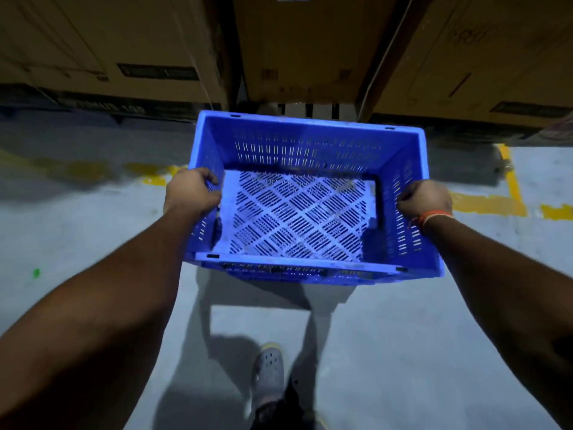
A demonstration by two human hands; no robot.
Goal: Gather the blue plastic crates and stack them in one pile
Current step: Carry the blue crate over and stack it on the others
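Grey warehouse floor (93,212) below, both hands, left hand (190,192) and right hand (424,200), fingers curled over the blue crate (297,212) rims, carried empty; loosen one side and it could tip.

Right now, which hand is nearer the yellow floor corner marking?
Right. The right hand grips the blue crate by its right wall, just beside the yellow corner marking on the floor; the left hand grips the opposite wall, across the crate from it.
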